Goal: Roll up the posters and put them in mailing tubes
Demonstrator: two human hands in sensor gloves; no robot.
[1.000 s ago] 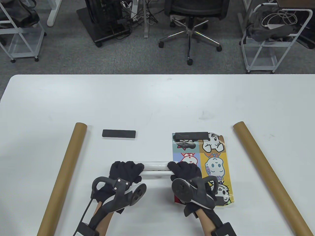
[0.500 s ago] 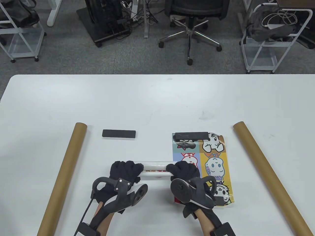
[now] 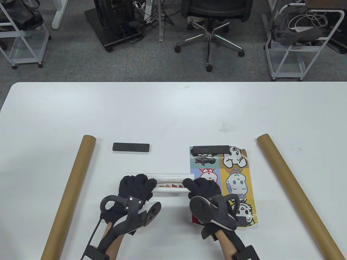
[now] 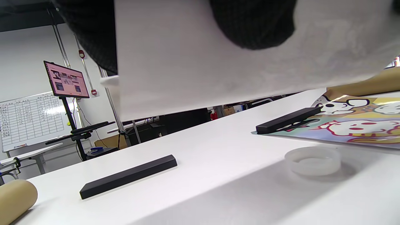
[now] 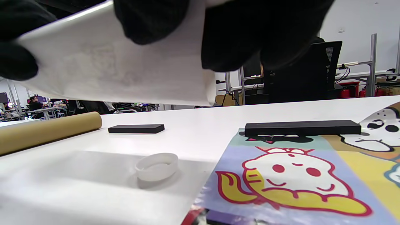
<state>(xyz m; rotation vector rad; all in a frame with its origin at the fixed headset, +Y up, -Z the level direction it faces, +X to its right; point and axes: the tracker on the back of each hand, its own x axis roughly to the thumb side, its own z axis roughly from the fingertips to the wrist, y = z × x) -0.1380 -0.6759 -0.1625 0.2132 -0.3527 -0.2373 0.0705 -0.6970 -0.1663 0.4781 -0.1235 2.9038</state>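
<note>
Now, hands: left hand (image 3: 137,187) and right hand (image 3: 202,188), both in black gloves, hold a rolled white poster (image 3: 169,184) near the front edge of the white table (image 3: 173,113).
Left grip: fingers curled around the left end of the roll, clenched on the paper.
Right grip: fingers wrapped over the right end, grasping the same roll.
Roll: held off the table, as both wrist views show; a loose outer flap stands along its far side, and a strip of red print shows between the hands.
Flat poster: a colourful cartoon poster (image 3: 230,178) lies just right of the roll, partly under the right hand; a black rectangular bar (image 3: 211,149) rests on its far edge.
Second bar: a matching black bar (image 3: 131,147) lies on bare table beyond the left hand.
Tubes: one brown cardboard mailing tube (image 3: 71,193) lies at the left, another (image 3: 294,189) at the right, both well apart from the roll.
Ring: a translucent white ring (image 5: 157,166) sits on the table beneath the roll.
</note>
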